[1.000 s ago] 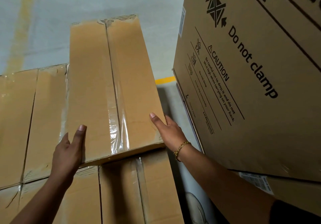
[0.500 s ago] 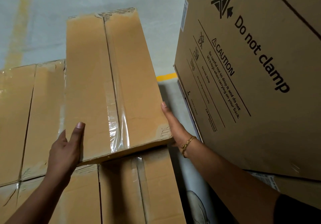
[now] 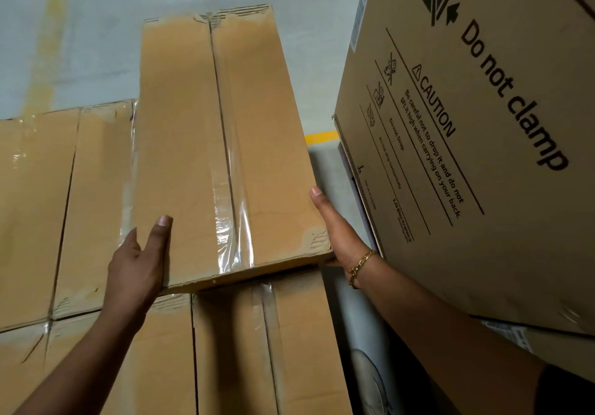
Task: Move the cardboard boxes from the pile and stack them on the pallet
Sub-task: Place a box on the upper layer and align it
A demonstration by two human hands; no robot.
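A long cardboard box, sealed with clear tape down its middle seam, lies tilted on a layer of similar taped boxes. Its near end is raised slightly off the box below. My left hand grips the near left corner, with the thumb on top and the fingers down the side. My right hand, with a gold bracelet on its wrist, holds the near right side. Its thumb lies along the edge and its fingers are hidden under the box. No pallet is in sight.
A large printed box marked "Do not clamp" stands close on the right, leaving a narrow gap beside my right arm. Grey floor with a faded yellow line lies beyond the boxes.
My right hand slid from the top of the near right corner to the box's right side. The box shifted slightly away from me. My left hand kept its hold.
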